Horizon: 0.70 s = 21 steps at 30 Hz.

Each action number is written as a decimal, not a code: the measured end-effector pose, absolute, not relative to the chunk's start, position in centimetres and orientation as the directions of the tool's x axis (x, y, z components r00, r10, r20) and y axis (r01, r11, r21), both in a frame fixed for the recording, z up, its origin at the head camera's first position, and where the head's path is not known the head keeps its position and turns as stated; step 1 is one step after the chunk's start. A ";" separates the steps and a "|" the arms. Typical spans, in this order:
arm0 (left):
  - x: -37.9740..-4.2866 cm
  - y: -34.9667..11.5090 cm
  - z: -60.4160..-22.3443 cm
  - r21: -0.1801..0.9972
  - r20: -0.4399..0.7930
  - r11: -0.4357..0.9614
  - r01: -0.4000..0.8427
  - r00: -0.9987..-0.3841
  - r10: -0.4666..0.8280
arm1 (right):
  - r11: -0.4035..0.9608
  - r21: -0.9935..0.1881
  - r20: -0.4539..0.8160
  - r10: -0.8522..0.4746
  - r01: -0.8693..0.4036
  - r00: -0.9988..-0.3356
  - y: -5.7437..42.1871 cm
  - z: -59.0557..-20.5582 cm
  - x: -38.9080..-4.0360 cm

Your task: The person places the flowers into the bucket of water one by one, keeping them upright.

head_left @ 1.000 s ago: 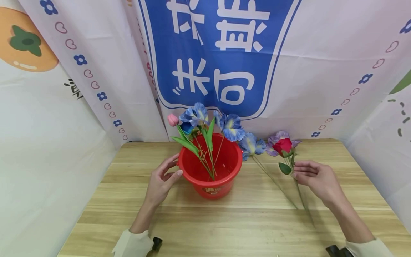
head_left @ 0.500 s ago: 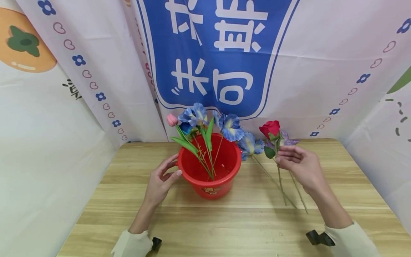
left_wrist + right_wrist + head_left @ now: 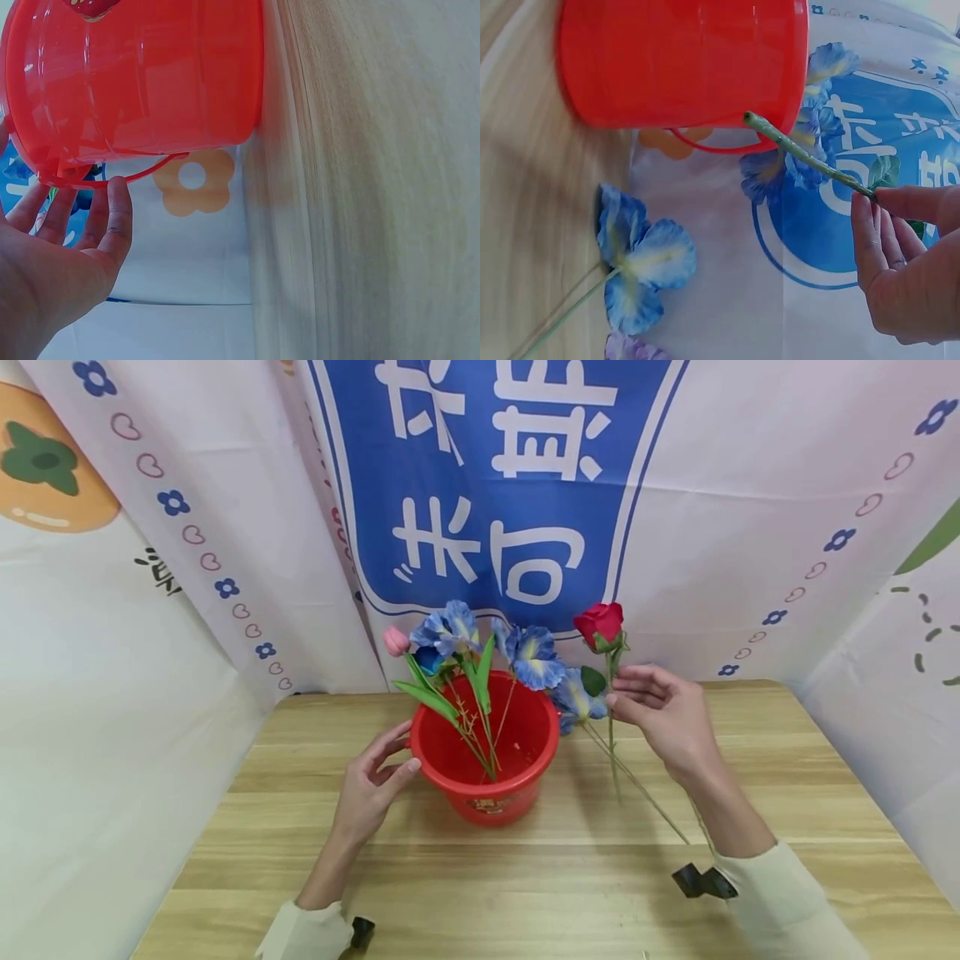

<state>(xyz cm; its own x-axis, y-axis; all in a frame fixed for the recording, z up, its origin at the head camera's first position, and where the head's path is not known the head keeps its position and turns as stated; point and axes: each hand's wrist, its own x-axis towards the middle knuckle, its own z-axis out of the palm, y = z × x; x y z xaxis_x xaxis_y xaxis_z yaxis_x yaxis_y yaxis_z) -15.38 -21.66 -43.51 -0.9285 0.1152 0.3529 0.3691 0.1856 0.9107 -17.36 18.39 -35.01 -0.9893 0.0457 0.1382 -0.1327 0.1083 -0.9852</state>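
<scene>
A red bucket [image 3: 487, 802] stands on the table, holding a pink tulip [image 3: 396, 642], blue irises [image 3: 534, 656] and a darker blue flower [image 3: 430, 660]. At its left rim my left hand [image 3: 371, 785] rests with fingertips and thumb spread against the side ear; the left wrist view shows the fingers fairly straight by the thin handle [image 3: 142, 174]. My right hand [image 3: 670, 718] pinches a red rose [image 3: 600, 625] by its green stem [image 3: 802, 154] between thumb and fingers. The rose stands upright to the right of the bucket, its stem end pointing down.
A loose blue iris [image 3: 576, 697] lies on the wooden table [image 3: 450, 893] right of the bucket, its stem running toward the front. The right wrist view shows a purple flower [image 3: 634, 346] beside it. A printed cloth [image 3: 675, 543] hangs behind.
My right hand has lifted the rose off the purple flower and carried it left and upward, closer to the bucket. My left hand has stayed at the rim.
</scene>
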 end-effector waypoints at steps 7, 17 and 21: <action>-15.3 -21.6 -43.4 0.909 0.357 0.187 0.373 -0.927 0.114 | 0.119 -0.985 0.135 0.053 -0.128 -0.989 17.5 -34.1 -17.7; -15.4 -21.7 -43.6 0.910 0.357 0.184 0.372 -0.928 0.108 | 0.085 -0.980 0.186 0.036 -0.182 -0.982 15.6 -32.4 -19.0; -15.3 -21.7 -43.7 0.911 0.351 0.190 0.366 -0.930 0.108 | 0.065 -0.978 0.203 0.032 -0.200 -0.979 14.5 -31.6 -19.6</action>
